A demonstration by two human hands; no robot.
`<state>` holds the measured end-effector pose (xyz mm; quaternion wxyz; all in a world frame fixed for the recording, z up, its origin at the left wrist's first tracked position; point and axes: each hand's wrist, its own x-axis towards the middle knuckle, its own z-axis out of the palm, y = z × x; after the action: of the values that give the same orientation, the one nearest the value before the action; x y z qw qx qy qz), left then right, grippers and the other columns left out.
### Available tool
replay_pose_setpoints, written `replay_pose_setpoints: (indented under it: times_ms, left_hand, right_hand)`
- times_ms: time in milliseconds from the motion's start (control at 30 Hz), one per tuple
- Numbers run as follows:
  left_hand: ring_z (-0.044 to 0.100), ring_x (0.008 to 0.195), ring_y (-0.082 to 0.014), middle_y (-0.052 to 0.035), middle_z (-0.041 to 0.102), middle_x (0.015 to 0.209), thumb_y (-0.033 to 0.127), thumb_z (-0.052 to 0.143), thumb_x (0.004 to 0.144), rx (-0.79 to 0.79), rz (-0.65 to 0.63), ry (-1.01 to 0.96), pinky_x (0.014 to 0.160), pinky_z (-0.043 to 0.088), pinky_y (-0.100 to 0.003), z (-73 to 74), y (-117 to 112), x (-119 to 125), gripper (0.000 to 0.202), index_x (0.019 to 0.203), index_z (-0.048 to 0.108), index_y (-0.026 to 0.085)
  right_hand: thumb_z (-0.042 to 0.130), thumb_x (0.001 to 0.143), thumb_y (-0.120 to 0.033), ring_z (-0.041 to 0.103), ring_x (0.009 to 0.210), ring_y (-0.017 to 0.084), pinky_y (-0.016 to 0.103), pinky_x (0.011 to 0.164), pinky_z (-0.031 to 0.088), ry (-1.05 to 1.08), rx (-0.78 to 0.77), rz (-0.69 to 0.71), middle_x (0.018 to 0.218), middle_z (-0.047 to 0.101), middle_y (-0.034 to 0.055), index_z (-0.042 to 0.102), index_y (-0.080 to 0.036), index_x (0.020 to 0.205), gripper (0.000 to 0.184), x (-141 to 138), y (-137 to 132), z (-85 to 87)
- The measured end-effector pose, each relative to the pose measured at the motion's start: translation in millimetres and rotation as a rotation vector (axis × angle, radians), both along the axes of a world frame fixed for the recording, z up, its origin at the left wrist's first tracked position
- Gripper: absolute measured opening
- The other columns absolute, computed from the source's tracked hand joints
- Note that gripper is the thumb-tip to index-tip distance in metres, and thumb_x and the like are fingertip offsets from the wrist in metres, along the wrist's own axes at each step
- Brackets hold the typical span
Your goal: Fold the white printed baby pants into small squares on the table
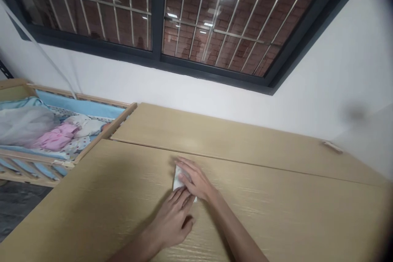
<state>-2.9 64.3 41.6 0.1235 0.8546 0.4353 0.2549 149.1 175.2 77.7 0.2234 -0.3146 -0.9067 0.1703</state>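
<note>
A small white folded cloth [177, 181] lies on the light wooden table [276, 204]. My right hand [195, 180] rests flat on top of it, fingers pointing left and covering most of it. My left hand [173, 219] lies just below, its fingertips touching the cloth's lower edge. Only the cloth's left part shows between the two hands. Both hands press with spread fingers; neither one grips the cloth.
A wooden baby crib [101, 135] stands against the table's left side, holding blue padding, a pink garment [57, 137] and a grey cloth [24, 125]. A white wall and a barred window [159, 12] lie behind. A small object [332, 146] sits at the table's far right.
</note>
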Motion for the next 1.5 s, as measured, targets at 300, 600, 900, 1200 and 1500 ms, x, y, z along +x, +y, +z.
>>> replay_pose_setpoints:
  times_ms: [300, 600, 900, 1200, 1500]
  left_hand:
    - [0.045, 0.138, -0.0344, -0.0127, 0.054, 0.145, 0.035, 0.059, 0.091, -0.082, -0.038, -0.005, 0.120, 0.032, -0.055, -13.3, -3.5, 1.9, 0.056, 0.143, 0.047, 0.017]
    - [0.047, 0.135, -0.0345, -0.0151, 0.056, 0.142, 0.035, 0.061, 0.089, -0.044, -0.029, 0.003, 0.118, 0.036, -0.053, -12.2, -4.7, 4.2, 0.057, 0.141, 0.050, 0.015]
    - [0.042, 0.142, -0.0340, -0.0155, 0.045, 0.154, 0.036, 0.058, 0.091, -0.005, -0.020, 0.051, 0.120, 0.036, -0.051, -20.6, -3.5, 3.8, 0.065, 0.149, 0.042, 0.014]
    - [0.041, 0.142, -0.0316, -0.0113, 0.044, 0.155, 0.038, 0.058, 0.092, -0.030, -0.014, 0.040, 0.122, 0.034, -0.048, -12.2, -4.2, 3.0, 0.064, 0.150, 0.042, 0.016]
    - [0.038, 0.145, -0.0328, -0.0133, 0.037, 0.159, 0.037, 0.055, 0.094, -0.006, -0.038, 0.106, 0.119, 0.038, -0.051, -18.0, 0.1, -1.8, 0.067, 0.154, 0.035, 0.016]
  right_hand:
    - [0.041, 0.107, -0.041, 0.028, 0.151, 0.023, 0.047, 0.124, 0.026, -0.173, -0.031, 0.125, 0.160, 0.036, 0.0040, 0.051, -0.026, 0.148, 0.045, -8.2, 0.7, -14.4]
    - [0.038, 0.108, -0.040, 0.024, 0.152, 0.022, 0.048, 0.125, 0.022, -0.191, -0.041, 0.100, 0.161, 0.032, 0.0051, 0.044, -0.025, 0.152, 0.047, -6.0, 3.2, -15.3]
    - [0.039, 0.108, -0.040, 0.025, 0.152, 0.021, 0.047, 0.126, 0.020, -0.174, -0.016, 0.050, 0.162, 0.029, 0.0026, 0.040, -0.030, 0.154, 0.047, -0.3, 7.8, -18.8]
    - [0.033, 0.109, -0.043, 0.023, 0.153, 0.021, 0.048, 0.126, 0.019, -0.204, -0.029, 0.039, 0.163, 0.029, 0.0044, 0.042, -0.026, 0.153, 0.049, -1.6, 5.7, -15.2]
    - [0.028, 0.109, -0.046, 0.022, 0.153, 0.020, 0.046, 0.126, 0.018, -0.194, -0.087, -0.006, 0.164, 0.027, 0.0051, 0.032, -0.024, 0.158, 0.055, 6.5, 15.1, -17.6]
